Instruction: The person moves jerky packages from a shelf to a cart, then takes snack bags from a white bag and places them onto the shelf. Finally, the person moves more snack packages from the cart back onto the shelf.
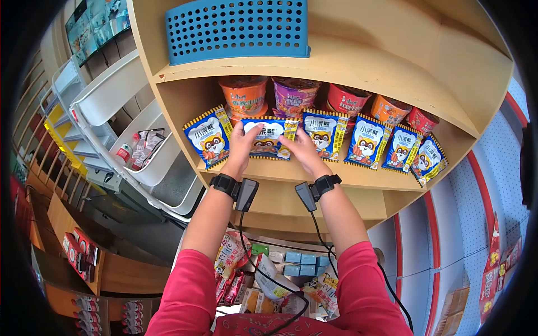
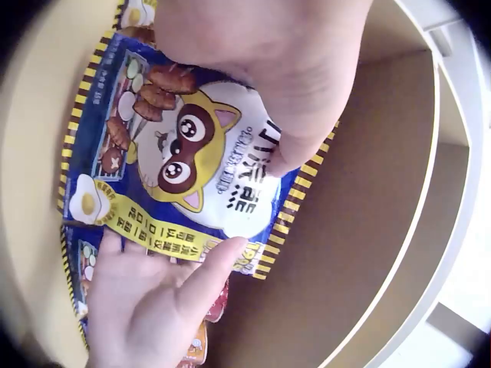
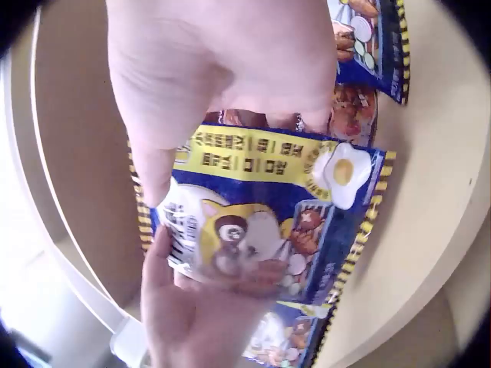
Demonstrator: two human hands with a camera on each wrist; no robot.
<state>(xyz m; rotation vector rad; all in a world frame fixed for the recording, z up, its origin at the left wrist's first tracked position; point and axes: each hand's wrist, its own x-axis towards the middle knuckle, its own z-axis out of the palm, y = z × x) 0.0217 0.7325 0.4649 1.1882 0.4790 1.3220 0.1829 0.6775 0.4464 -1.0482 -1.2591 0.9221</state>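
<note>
Both hands hold one blue snack bag (image 1: 269, 132) with a cartoon raccoon on its front, at the front of a wooden shelf. The left hand (image 1: 241, 148) grips its left side, thumb across the front. The right hand (image 1: 304, 150) grips the other side, thumb also on the front; its remaining fingers go behind the bag, as the left wrist view shows of this hand (image 2: 146, 307). Matching bags stand in a row on either side, one on the left (image 1: 208, 137) and several on the right, the nearest of them (image 1: 324, 134) close beside the right hand.
Behind the bags stand several instant noodle tubs, among them an orange one (image 1: 245, 95) and a purple one (image 1: 295, 95). A blue perforated basket (image 1: 238, 31) sits on the shelf above. Packaged goods (image 1: 274, 280) lie below the arms. A white tiered cart (image 1: 109, 101) stands left.
</note>
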